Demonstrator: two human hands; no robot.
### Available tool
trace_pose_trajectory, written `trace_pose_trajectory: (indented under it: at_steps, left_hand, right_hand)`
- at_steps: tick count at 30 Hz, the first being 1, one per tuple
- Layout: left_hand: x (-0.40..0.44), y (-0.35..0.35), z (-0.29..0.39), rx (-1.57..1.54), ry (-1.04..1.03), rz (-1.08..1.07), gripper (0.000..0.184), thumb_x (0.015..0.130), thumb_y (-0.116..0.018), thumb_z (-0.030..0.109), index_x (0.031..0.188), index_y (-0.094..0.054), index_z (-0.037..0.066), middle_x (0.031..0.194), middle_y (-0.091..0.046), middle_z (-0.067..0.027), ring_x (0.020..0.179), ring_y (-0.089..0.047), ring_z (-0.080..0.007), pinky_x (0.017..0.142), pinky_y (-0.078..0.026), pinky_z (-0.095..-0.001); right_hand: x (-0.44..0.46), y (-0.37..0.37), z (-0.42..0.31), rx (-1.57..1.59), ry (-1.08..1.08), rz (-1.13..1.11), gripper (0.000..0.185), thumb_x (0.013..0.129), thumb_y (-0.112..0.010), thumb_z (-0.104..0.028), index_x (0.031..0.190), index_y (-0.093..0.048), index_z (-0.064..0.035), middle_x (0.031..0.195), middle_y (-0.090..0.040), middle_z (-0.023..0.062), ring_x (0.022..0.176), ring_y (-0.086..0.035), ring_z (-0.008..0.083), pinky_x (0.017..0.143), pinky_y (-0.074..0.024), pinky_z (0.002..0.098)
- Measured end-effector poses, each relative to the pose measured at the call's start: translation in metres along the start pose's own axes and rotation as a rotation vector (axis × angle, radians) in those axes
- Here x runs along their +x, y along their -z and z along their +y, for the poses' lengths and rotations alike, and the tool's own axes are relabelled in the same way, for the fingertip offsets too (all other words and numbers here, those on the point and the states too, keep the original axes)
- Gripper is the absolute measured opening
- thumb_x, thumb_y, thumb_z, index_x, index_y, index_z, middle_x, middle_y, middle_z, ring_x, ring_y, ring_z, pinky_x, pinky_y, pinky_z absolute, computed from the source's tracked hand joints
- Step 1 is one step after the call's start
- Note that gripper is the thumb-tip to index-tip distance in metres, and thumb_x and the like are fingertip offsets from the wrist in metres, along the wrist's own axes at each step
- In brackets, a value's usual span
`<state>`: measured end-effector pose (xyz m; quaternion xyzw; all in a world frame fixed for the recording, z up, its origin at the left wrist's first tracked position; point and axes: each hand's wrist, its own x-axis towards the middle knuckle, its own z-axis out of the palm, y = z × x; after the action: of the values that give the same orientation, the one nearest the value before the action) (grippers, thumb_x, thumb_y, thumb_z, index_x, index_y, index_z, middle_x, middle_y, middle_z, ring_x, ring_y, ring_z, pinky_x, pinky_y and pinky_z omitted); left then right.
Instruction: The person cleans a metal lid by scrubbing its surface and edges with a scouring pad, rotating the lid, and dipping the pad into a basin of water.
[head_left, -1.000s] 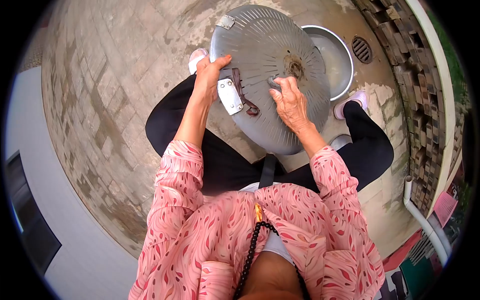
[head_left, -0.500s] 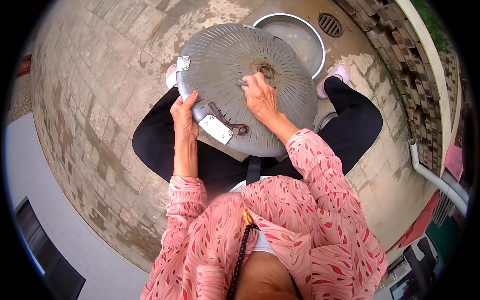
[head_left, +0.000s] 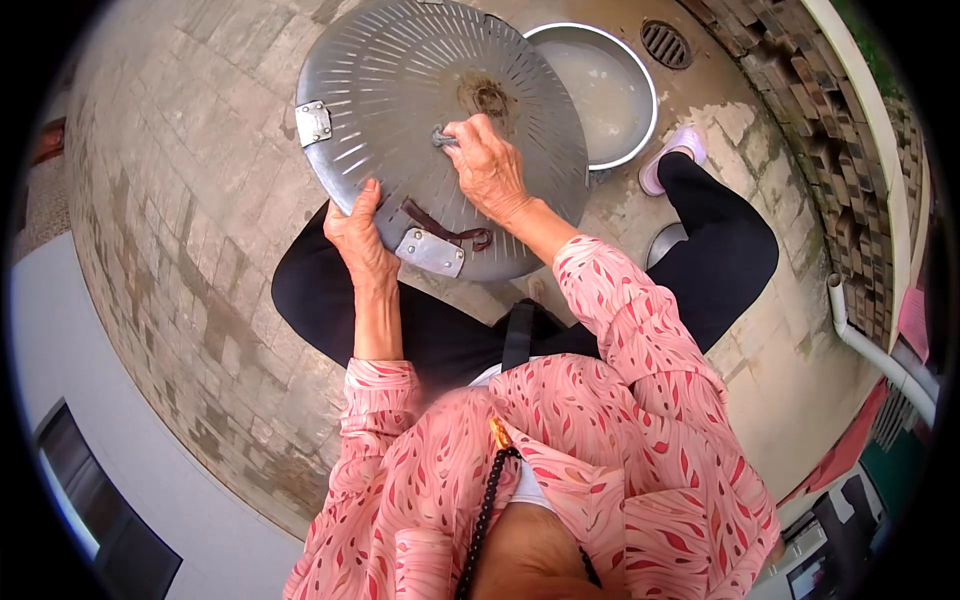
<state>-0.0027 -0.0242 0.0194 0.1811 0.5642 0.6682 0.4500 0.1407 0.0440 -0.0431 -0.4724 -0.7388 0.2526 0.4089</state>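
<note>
The left hand [head_left: 352,238] grips with its thumb [head_left: 367,198] laid on top and the other fingers mostly hidden beneath; the left forearm [head_left: 377,320] reaches almost straight forward. The right hand [head_left: 487,170], slightly farther out, is turned back upward, fingers curled into a pinch, its forearm [head_left: 548,232] slanting inward toward the left.

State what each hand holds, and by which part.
Left hand: the slotted metal disc, by its rim, thumb on top. Right hand: a small grey scrubber, mostly hidden, so the part held cannot be told.
</note>
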Motion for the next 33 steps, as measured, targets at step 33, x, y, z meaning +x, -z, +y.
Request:
trace_pose_trajectory:
  at_steps: [33]
  left_hand:
    - [0.011,-0.005,-0.036,0.272,-0.143,0.193,0.03,0.096,-0.05,0.028,0.08,-0.051,0.003,0.069,-0.036,0.0048,0.066,-0.031,-0.0062,0.056,-0.028,-0.0243]
  right_hand:
    - [0.052,-0.034,0.003,-0.352,-0.021,-0.078,0.012,0.082,-0.063,-0.009,0.087,-0.054,-0.0035,0.079,-0.065,0.0142,0.065,-0.064,0.036,0.053,-0.0493,0.043]
